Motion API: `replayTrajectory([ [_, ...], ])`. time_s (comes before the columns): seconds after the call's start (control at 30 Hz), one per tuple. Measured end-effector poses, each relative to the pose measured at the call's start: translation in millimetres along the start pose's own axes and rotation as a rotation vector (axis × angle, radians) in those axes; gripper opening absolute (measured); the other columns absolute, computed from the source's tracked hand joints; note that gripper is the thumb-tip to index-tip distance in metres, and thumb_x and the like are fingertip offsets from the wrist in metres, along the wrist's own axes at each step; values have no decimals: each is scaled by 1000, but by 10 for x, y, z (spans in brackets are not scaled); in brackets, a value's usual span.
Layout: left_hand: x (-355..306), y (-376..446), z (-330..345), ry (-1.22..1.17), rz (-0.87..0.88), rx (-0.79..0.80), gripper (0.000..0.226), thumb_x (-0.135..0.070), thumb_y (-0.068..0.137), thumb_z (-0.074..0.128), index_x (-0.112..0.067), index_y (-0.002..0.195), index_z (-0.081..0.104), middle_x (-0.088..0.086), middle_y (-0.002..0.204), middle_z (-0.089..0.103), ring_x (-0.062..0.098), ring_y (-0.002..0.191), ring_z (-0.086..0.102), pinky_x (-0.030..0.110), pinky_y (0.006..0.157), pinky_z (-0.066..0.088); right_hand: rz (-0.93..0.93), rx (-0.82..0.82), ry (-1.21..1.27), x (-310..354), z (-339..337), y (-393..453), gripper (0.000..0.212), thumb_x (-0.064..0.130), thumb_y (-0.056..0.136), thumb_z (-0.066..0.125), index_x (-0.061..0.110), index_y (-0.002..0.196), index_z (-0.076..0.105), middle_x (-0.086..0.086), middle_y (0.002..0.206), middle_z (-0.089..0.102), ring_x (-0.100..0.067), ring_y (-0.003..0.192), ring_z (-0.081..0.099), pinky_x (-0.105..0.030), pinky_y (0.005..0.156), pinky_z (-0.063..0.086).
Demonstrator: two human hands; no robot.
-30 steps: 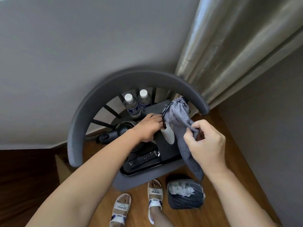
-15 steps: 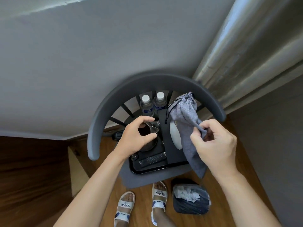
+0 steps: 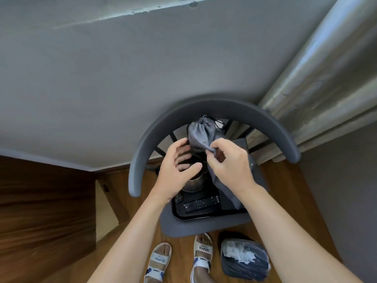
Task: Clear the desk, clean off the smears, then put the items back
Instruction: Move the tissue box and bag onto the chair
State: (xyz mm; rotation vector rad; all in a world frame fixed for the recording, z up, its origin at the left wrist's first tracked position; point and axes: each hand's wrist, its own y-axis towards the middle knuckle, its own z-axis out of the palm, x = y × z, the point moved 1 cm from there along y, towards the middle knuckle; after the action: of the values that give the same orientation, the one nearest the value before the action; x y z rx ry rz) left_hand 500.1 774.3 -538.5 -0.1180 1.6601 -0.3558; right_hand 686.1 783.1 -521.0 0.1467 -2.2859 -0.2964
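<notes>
Pouch (image 3: 202, 132): grey drawstring fabric, bunched at top; right hand (image 3: 229, 166) pinches it, left hand (image 3: 175, 168) loose, fingers spread.

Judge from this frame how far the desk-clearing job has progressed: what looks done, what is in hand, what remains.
Done: the tray with the remote and kettle sits on the chair. In hand: the right hand pinches the grey pouch; the left hand hovers open over the kettle. Left: the desk is out of view, so wiping and returning items cannot be judged.
</notes>
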Motion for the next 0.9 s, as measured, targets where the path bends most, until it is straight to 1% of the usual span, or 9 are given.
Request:
replayTrajectory([
  [0.07, 6, -6, -67, -30, -27, -10, 74, -4, 91, 79, -38, 147, 45, -8, 143, 61, 10, 129, 62, 30, 99, 57, 41, 37, 36, -16, 160, -38, 14, 9, 87, 76, 13, 83, 63, 6, 70, 56, -13, 66, 53, -27, 64, 46],
  [0.17, 53, 14, -171, 23, -74, 6, 76, 6, 91, 69, -36, 150, 46, -9, 145, 58, 14, 130, 62, 35, 102, 57, 140, 85, 118, -33, 334, -87, 15, 15, 85, 80, 17, 86, 65, 10, 70, 58, -11, 68, 56, -17, 66, 42],
  [0.3, 72, 18, -230, 75, -96, 33, 84, 11, 90, 62, -44, 150, 45, -11, 149, 53, 14, 129, 62, 33, 97, 60, 235, 178, 179, -34, 466, -108, 19, 18, 85, 81, 20, 101, 72, 15, 78, 62, -6, 77, 60, -11, 72, 45],
  [0.4, 105, 21, -238, 108, -95, 49, 88, 14, 89, 60, -54, 144, 48, -20, 146, 50, 9, 117, 67, 38, 86, 64, 260, 258, 187, -46, 502, -157, 34, 12, 86, 76, 22, 118, 70, 18, 92, 62, -2, 87, 60, -12, 79, 47],
  [0.5, 162, 41, -235, 191, -105, 56, 85, 9, 89, 61, -52, 146, 46, -9, 152, 49, 12, 106, 70, 33, 79, 63, 301, 270, 199, -56, 479, -216, 40, 10, 88, 74, 24, 125, 67, 13, 99, 65, -3, 92, 62, -12, 82, 48],
  [0.63, 180, 21, -226, 261, -81, 14, 81, 8, 90, 61, -44, 150, 46, -8, 153, 45, 7, 124, 62, 29, 86, 61, 353, 202, 247, -27, 412, -268, 38, 8, 89, 73, 24, 122, 66, 8, 98, 66, -9, 86, 63, -18, 80, 52],
  [0.77, 79, -107, -286, 387, -15, -42, 69, 1, 92, 65, -35, 149, 50, -12, 149, 46, -2, 120, 56, 23, 91, 57, 319, 212, 238, 117, 264, -302, 36, 11, 91, 72, 23, 125, 66, 7, 99, 64, -9, 83, 62, -22, 79, 53],
  [0.83, -60, -209, -355, 481, 41, -31, 64, -4, 93, 68, -32, 148, 50, -11, 150, 44, 3, 119, 57, 23, 93, 54, 268, 225, 195, 248, 157, -295, 35, 14, 92, 71, 23, 125, 65, 8, 100, 64, -8, 84, 61, -23, 79, 53],
  [0.9, -246, -337, -448, 561, 80, -32, 60, -9, 95, 68, -30, 148, 51, -13, 150, 41, 9, 121, 57, 28, 97, 53, 205, 256, 110, 421, 26, -272, 32, 18, 94, 69, 23, 125, 65, 10, 100, 63, -7, 84, 60, -25, 80, 52],
])
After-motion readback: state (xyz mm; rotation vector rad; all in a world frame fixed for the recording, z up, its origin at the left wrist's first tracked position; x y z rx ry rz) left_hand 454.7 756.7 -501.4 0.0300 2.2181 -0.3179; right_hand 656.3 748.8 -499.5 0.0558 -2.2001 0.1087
